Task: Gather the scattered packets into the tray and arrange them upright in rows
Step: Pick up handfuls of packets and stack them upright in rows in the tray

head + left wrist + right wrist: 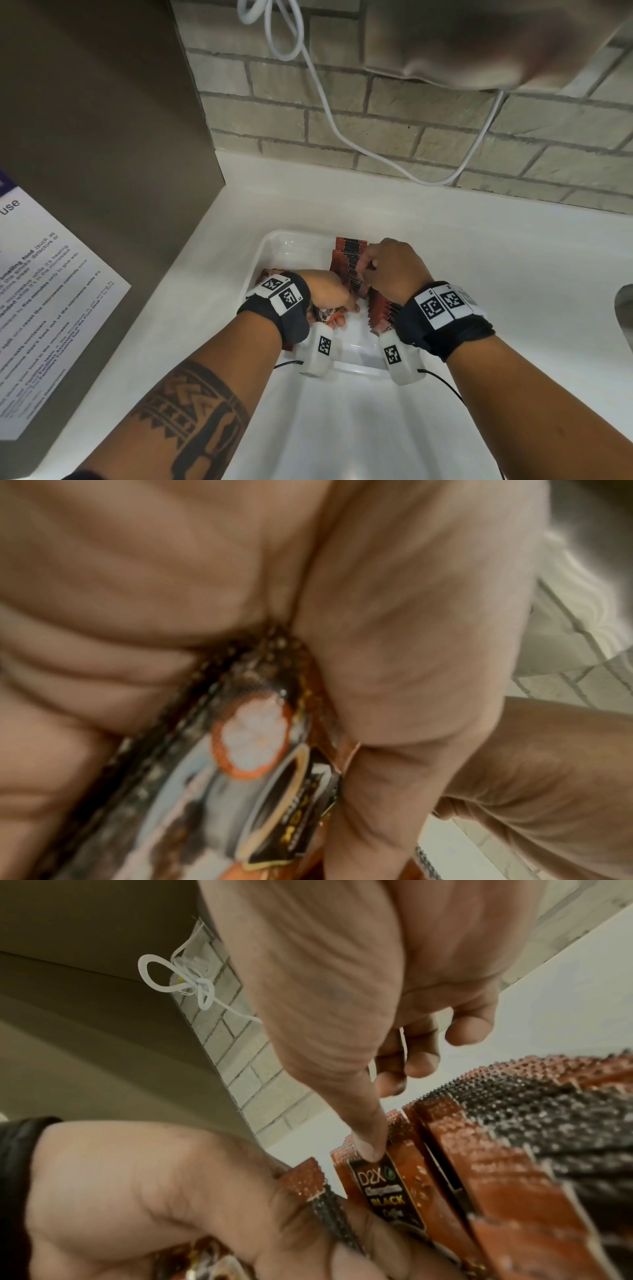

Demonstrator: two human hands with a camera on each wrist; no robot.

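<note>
Left hand: the left hand (329,291) is down inside the tray (274,246), fingers curled round a small bundle of packets (260,750); the left wrist view shows glossy printed wrappers squeezed between palm and fingers.
Held bundle: it lies flat in that grasp, low in the tray's near left part; how many packets it holds is hard to tell, since the view is blurred.
Right hand: the right hand (394,267) sits just right of the left, thumb (366,1139) pressed on the top edge of a packet labelled "D2X ... BLACK Coffee" (387,1191). The other fingers curl behind it, so it seems to pinch that packet.
Standing row: red-brown packets (349,257) stand on edge in a row running away from and toward the person, directly under and beyond the right hand, along the tray's right side.
Pinched packet: at the left face of that row, touching its neighbour.
Tray: white, on a white counter (479,240), both wrists over its near rim.
Beyond the hands: a brick wall (428,137) with a white cable (325,102) hanging.
</note>
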